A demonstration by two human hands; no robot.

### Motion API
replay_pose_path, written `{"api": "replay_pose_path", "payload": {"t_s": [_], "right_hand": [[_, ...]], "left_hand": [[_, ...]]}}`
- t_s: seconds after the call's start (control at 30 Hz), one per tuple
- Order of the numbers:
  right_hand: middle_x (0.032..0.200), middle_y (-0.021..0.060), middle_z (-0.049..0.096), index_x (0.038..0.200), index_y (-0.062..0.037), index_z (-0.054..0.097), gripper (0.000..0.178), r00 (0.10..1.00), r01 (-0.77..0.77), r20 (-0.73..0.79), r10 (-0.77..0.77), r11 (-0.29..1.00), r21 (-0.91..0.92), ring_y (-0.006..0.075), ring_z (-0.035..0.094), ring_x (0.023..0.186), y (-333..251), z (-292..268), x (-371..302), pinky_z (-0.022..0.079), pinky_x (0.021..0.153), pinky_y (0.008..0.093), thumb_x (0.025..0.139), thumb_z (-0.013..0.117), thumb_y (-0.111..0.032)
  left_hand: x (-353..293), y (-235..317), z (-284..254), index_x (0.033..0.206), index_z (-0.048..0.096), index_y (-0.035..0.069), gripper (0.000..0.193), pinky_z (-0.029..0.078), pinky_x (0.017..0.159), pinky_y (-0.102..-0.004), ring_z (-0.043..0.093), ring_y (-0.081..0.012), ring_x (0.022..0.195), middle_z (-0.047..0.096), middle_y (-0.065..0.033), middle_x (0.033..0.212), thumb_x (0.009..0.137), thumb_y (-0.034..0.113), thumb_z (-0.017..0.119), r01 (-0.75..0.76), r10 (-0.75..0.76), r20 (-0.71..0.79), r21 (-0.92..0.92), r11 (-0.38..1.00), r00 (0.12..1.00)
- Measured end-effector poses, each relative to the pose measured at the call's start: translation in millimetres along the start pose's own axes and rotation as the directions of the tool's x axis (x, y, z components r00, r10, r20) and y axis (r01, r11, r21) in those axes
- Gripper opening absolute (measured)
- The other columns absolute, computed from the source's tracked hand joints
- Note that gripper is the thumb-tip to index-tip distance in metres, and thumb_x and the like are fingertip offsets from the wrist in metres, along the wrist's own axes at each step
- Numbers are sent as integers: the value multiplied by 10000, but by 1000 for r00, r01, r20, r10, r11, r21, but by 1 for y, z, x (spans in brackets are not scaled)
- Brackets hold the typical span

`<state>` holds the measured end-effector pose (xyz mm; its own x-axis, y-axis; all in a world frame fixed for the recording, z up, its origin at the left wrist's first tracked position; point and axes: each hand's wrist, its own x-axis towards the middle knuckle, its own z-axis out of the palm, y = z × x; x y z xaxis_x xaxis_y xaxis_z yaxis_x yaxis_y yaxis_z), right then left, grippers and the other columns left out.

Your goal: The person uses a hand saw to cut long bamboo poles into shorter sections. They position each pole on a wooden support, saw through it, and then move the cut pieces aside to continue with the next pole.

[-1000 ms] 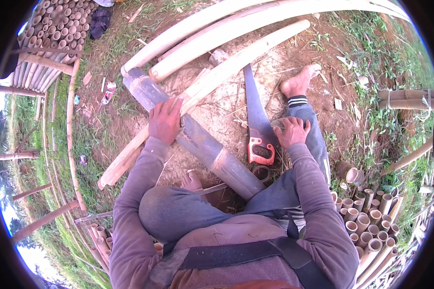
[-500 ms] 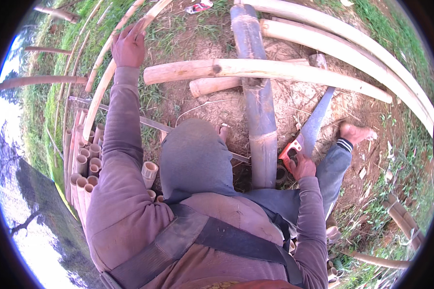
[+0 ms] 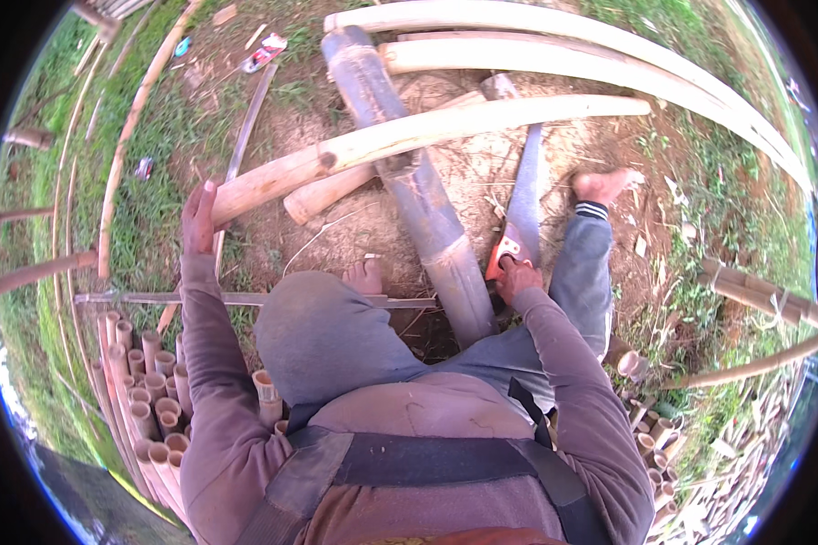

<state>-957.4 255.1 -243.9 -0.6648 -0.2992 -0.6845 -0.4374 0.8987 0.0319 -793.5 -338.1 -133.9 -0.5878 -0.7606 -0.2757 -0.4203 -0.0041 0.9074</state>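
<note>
My left hand is at the near left end of a pale bamboo pole, its fingers closed against that end. The pole lies crosswise over a thick dark bamboo log, its other end reaching to the right. My right hand grips the orange handle of a handsaw. The saw's blade points away from me, just right of the log, its tip close to the pole. A shorter bamboo piece lies under the pole.
Long peeled poles rest at the far end of the log. Cut bamboo tubes stand bundled on the left, with more tubes at lower right. A flat strip lies by my left knee. My bare right foot is beside the saw.
My left hand has left a light strip at the far left and come to the pole's end. The saw stays in my right hand. The view has turned.
</note>
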Motion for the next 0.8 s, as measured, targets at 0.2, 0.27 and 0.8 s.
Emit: {"api": "replay_pose_path", "payload": {"t_s": [0.2, 0.27, 0.8], "right_hand": [[1330, 173, 680, 1391, -88, 521, 699, 982, -93, -133, 136, 953, 287, 352, 616, 1302, -13, -29, -46, 459, 1077, 562, 847, 783, -439], [1127, 175, 717, 1232, -44, 578, 534, 895, 11, -370, 250, 816, 578, 384, 687, 1071, -6, -5, -55, 524, 923, 510, 831, 790, -326], [816, 67, 594, 944, -5, 624, 60, 394, 681, -873, 288, 547, 487, 133, 557, 595, -88, -35, -151, 475, 545, 270, 910, 666, -30]], "left_hand": [[-25, -10, 85, 973, 733, 12, 365, 524, 835, -340, 641, -165, 893, 704, -60, 947, 960, 373, 786, -282, 311, -154, 187, 941, 938], [-12, -25, 119, 1053, 715, 6, 418, 538, 860, -341, 655, -181, 895, 688, -80, 991, 938, 396, 808, -327, 334, -74, 98, 940, 940], [4, 30, 174, 1289, 613, 16, 731, 535, 1001, -475, 700, -378, 1132, 712, -216, 1231, 856, 573, 805, -519, 284, 496, 437, 735, 821]]}}
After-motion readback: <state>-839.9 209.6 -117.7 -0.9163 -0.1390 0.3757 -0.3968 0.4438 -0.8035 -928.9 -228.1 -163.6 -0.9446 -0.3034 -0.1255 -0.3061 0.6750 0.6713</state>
